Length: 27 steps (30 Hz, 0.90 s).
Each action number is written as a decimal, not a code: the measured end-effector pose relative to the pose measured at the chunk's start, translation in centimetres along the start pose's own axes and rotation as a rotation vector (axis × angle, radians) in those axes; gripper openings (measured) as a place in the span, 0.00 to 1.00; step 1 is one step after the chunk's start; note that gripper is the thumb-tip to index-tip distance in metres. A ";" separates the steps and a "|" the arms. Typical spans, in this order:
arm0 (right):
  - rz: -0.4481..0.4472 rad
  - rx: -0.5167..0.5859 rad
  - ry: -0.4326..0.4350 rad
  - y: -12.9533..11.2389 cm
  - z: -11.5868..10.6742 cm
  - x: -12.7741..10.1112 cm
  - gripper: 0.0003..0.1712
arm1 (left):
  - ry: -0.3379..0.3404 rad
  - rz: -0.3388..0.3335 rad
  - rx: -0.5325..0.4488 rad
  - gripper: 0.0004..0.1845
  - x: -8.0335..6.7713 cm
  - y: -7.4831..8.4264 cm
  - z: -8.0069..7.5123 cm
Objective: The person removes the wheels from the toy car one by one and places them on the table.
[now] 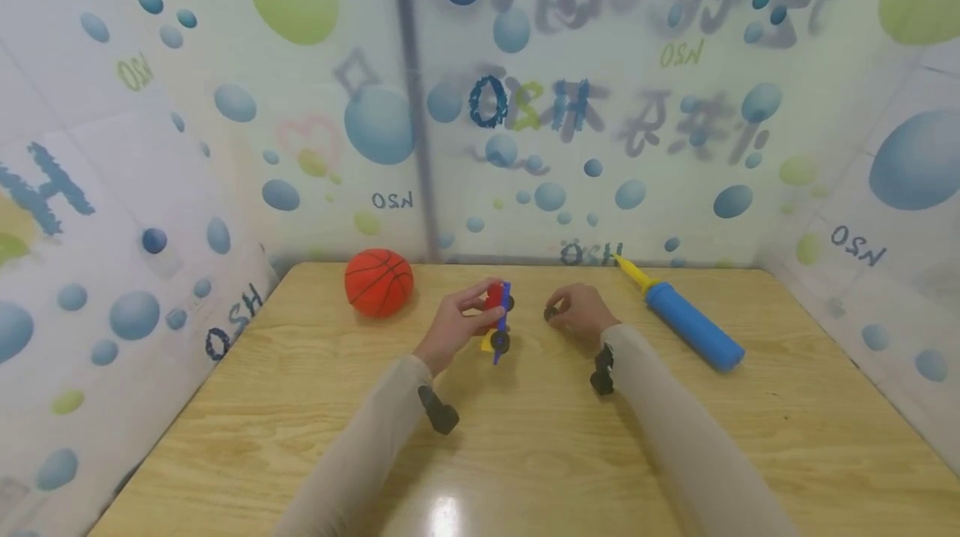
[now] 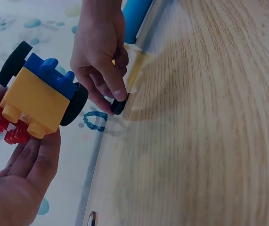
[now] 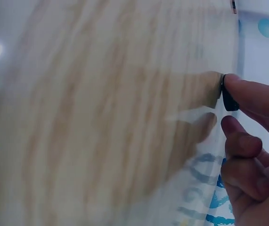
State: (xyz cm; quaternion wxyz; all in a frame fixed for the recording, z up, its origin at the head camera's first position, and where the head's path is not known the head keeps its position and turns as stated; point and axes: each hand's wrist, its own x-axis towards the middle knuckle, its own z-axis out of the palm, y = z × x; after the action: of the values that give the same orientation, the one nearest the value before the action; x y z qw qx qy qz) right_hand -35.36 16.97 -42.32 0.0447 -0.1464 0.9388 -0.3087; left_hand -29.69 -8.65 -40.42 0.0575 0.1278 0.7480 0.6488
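Note:
My left hand (image 1: 459, 318) grips a toy block car (image 1: 497, 317) of red, yellow and blue bricks with black wheels, tilted on its side above the table. The left wrist view shows the car (image 2: 35, 99) in my palm, its red studs against my fingers. To the right, my right hand (image 1: 579, 309) pinches a small black wheel (image 1: 551, 313) at the tabletop. That wheel (image 2: 118, 104) sits between thumb and fingertip, and the right wrist view shows its dark edge (image 3: 227, 96) under my fingertip.
An orange basketball (image 1: 378, 282) lies at the back left of the wooden table (image 1: 525, 437). A blue hand pump (image 1: 690, 323) with a yellow nozzle lies at the back right. Patterned walls close in the table on three sides.

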 end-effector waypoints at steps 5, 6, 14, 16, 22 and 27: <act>0.010 -0.010 -0.004 0.0 0.1 0.1 0.15 | -0.002 -0.008 0.000 0.28 0.0 0.0 0.1; 0.017 -0.006 -0.006 0.0 0.2 0.1 0.15 | -0.004 -0.008 -0.001 0.28 -0.1 0.0 0.1; -0.002 -0.032 -0.004 0.3 0.2 0.2 0.17 | 0.000 -0.005 0.006 0.27 0.0 0.1 0.2; -0.003 -0.037 -0.006 0.3 0.2 0.2 0.19 | 0.003 -0.010 0.002 0.27 0.0 0.0 0.3; 0.001 -0.041 -0.010 0.5 0.0 0.2 0.25 | 0.009 -0.012 0.007 0.27 0.1 0.0 0.4; -0.015 -0.031 0.001 0.6 -0.5 -0.2 0.23 | 0.021 -0.013 0.004 0.27 0.3 -0.2 0.4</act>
State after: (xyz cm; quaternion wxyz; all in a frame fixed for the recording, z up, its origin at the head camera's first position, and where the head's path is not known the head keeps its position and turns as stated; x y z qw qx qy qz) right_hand -35.37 17.80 -42.27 0.0395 -0.1539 0.9423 -0.2945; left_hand -29.86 -8.19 -40.63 0.0536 0.1162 0.7506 0.6483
